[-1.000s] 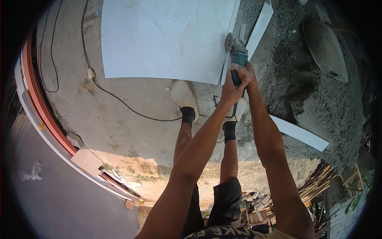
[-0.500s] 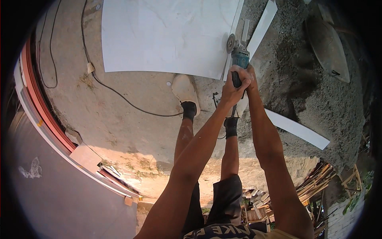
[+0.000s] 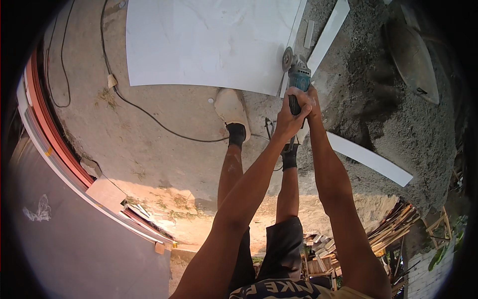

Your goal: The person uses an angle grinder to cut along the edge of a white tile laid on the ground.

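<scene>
Two-handed on a dusty work site, I grip a teal-and-black angle grinder [image 3: 299, 78] at one o'clock in the head view, beside the right-hand edge of a broad white panel [image 3: 199, 50]. The fingers of my left hand [image 3: 292, 113] are curled tight around the black handle [image 3: 294, 104]; those of my right hand [image 3: 313, 102] close in from the three o'clock side, partly hidden. The tool looks rigid and fairly heavy, likely weighted toward its metal head, and dust could make its casing slippery; the thin disc [image 3: 287, 59] is probably its most fragile part. The sound places to hold are the handle and teal body, well clear of that disc. Its long axis runs nearly twelve to six, head at twelve, handle at six, the disc mounted on the ten o'clock side; whether the disc touches the panel, I cannot tell.
</scene>
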Demonstrator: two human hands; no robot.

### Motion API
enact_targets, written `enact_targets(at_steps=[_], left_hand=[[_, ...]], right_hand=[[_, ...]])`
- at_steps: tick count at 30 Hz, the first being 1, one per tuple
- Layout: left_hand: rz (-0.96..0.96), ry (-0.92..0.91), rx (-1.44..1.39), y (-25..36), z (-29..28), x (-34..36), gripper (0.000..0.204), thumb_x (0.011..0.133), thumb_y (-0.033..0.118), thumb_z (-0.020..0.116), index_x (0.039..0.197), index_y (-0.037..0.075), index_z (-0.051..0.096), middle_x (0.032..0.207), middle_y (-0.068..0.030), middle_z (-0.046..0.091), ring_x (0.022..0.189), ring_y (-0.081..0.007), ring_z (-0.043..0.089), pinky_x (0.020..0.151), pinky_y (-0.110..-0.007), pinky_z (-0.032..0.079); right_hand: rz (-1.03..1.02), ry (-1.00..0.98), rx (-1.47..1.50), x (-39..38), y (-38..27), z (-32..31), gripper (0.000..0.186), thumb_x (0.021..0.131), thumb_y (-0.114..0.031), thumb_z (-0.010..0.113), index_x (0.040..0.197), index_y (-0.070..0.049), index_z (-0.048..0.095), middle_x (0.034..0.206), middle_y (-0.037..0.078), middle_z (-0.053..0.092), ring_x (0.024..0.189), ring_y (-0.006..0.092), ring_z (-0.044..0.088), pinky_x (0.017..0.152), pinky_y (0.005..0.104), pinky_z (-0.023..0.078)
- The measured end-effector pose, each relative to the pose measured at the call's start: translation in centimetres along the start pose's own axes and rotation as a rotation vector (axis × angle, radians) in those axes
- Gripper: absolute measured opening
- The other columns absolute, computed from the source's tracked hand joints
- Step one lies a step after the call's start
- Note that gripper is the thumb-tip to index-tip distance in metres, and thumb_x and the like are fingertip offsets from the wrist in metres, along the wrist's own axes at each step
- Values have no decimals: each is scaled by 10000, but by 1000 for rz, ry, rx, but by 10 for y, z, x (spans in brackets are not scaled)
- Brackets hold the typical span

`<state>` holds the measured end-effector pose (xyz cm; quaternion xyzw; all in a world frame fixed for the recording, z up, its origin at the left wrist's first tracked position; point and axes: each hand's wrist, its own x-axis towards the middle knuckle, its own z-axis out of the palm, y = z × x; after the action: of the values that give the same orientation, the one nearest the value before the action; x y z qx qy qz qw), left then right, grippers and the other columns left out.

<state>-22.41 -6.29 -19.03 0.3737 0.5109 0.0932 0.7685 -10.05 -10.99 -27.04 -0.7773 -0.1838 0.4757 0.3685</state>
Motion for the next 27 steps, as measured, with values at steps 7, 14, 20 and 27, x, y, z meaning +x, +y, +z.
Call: enact_targets(at_steps=[7,14,20,27], left_hand=[[-73,-5,22,1,4,-5,782,917,426,691,1469,33,299,1298,-203,554,1236,-294,545,1036,-388,425],[-67,27,15,-13,-4,-11,785,914,400,702,1479,37,294,1307,-199,552,1240,-280,544,1033,-380,427],[-19,19,-66,-17,0,-15,714,917,350,709,1443,37,341,1265,-154,564,1205,-245,549,1030,-359,421],[-41,40,-48,-25,-8,-25,695,919,348,707,1431,35,355,1272,-163,565,1195,-254,559,1002,-362,442]], right_hand=[[25,35,9,-6,-7,-3,424,775,-321,742,986,18,601,821,80,643,699,174,600,618,341,505],[54,34,44,-21,-40,15,392,738,-307,743,881,31,606,741,57,621,635,156,578,591,329,491],[36,-68,71,-23,-19,4,483,816,-341,755,1065,28,566,863,59,640,720,131,614,581,297,515],[23,-76,145,-37,-22,17,406,834,-278,742,1053,17,570,849,54,641,717,126,616,581,296,520]])
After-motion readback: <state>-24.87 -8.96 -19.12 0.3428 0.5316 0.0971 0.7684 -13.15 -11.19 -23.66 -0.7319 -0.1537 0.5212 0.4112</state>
